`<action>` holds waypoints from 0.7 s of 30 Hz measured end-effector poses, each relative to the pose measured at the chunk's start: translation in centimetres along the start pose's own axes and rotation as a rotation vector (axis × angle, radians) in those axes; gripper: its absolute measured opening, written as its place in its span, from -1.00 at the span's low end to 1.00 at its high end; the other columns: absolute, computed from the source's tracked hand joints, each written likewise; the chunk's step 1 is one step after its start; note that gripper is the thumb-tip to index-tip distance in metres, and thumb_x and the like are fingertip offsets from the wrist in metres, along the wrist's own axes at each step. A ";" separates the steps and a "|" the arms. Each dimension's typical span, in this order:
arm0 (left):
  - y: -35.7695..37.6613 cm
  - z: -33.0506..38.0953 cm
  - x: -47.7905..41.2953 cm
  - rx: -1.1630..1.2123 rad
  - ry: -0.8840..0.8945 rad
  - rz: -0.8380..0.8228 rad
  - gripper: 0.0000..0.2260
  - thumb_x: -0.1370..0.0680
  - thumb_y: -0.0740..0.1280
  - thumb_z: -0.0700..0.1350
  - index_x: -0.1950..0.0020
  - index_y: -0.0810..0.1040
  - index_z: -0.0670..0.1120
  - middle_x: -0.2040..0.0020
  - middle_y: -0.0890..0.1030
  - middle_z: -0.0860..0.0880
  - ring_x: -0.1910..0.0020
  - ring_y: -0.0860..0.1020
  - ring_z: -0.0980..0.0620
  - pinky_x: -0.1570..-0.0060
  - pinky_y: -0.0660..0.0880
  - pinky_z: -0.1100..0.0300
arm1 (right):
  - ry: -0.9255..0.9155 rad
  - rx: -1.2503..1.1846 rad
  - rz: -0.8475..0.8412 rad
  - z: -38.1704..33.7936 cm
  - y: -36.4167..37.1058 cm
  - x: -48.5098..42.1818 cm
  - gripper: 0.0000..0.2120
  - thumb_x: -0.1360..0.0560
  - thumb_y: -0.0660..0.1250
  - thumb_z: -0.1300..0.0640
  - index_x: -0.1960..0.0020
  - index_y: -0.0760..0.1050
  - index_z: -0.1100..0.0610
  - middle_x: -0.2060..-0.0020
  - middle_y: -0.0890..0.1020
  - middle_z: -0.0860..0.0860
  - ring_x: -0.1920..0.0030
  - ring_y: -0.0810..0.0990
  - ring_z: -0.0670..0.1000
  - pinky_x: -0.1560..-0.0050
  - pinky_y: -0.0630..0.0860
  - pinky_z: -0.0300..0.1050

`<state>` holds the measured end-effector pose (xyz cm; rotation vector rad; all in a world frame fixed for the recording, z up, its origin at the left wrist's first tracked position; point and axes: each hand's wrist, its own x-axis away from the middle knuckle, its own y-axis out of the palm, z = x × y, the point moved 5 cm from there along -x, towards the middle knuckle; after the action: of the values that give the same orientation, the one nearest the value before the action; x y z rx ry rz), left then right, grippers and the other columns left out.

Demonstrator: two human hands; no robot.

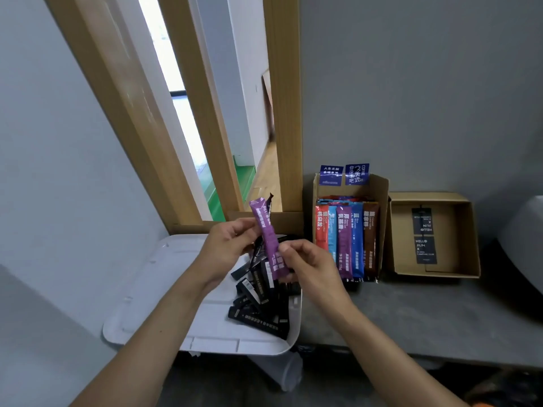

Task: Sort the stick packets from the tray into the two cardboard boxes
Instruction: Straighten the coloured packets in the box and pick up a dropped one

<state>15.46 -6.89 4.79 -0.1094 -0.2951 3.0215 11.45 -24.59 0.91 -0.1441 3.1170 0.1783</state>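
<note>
left hand (230,245) and right hand (307,267) both pinch 1 purple packet (268,237), held above the white tray (147,292) where black packets (261,304) lie piled.

Your grey bench (411,315) carries a white tray (164,289) at left, the taller cardboard box (382,201) just beside it, and the shallow cardboard box (467,239) at right.

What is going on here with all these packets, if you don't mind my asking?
A person is sorting stick packets. The left hand and the right hand both hold one purple packet above the white tray, where a heap of black packets lies. The cardboard box beside the tray holds a row of coloured packets. The second box holds two black items.
</note>
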 end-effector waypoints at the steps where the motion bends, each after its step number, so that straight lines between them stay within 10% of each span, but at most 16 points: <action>1: 0.9 0.0 0.0 0.047 -0.004 -0.013 -0.80 -0.65 0.33 -0.18 -0.20 0.69 -0.13 -0.07 0.74 -0.08 -0.09 0.70 -0.07 -0.15 0.61 0.05 | 0.013 -0.023 -0.018 -0.3 -0.2 0.1 -0.84 -0.59 0.42 0.11 -0.13 0.61 0.16 0.06 0.75 0.10 0.04 0.75 0.12 0.01 0.69 0.07; 8: 4.8 1.6 -0.6 0.564 -0.088 -0.030 -0.64 -0.59 0.32 -0.02 -0.22 0.60 -0.27 -0.02 0.72 -0.16 -0.02 0.69 -0.03 0.08 0.66 0.09 | 0.029 -0.186 0.085 -0.5 -4.0 1.5 -0.79 -0.47 0.51 0.28 -0.09 0.62 0.20 0.10 0.73 0.18 0.09 0.73 0.02 0.15 0.65 -0.15; 21: 7.7 6.9 -2.8 -0.047 0.231 0.097 -0.84 -0.51 0.47 0.02 0.03 0.72 -0.05 -0.02 0.67 0.12 0.02 0.65 0.23 0.24 0.60 0.32 | -0.001 -0.174 0.211 0.1 -8.7 3.7 -0.68 -0.37 0.59 0.31 -0.06 0.63 0.11 -0.05 0.74 0.14 -0.02 0.72 0.06 0.10 0.63 -0.18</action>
<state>16.90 -16.02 10.19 -0.4852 -0.3475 3.0566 8.53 -33.51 -0.24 0.1834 3.1062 0.4526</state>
